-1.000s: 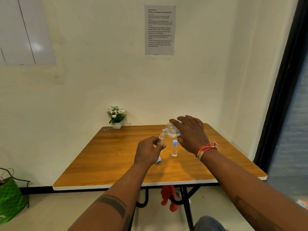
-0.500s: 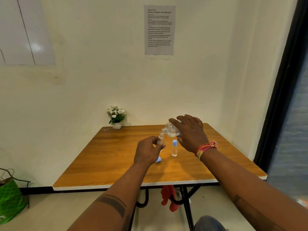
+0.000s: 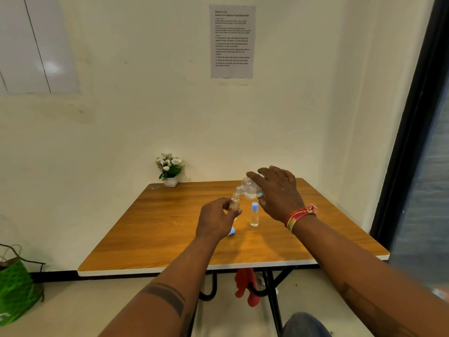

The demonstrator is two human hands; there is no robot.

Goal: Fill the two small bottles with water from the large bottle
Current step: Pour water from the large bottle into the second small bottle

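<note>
My right hand [image 3: 279, 193] grips the large clear bottle [image 3: 251, 189], tipped on its side with its neck pointing left and down. Its mouth meets the open top of a small clear bottle [image 3: 234, 203], which my left hand [image 3: 216, 221] holds upright above the wooden table [image 3: 158, 229]. A second small bottle [image 3: 254, 214] with a light blue cap stands on the table just right of my left hand. A loose light blue cap [image 3: 231, 231] lies on the table below my left hand, partly hidden by it.
A small white pot of white flowers [image 3: 170, 169] stands at the table's far left corner against the wall. A green bag [image 3: 14, 290] sits on the floor at left. A red cloth [image 3: 245, 285] hangs under the table. A dark door frame runs along the right.
Both hands and the two bottles stay almost still, with the large bottle held tipped over the small one. Nothing else has moved.
</note>
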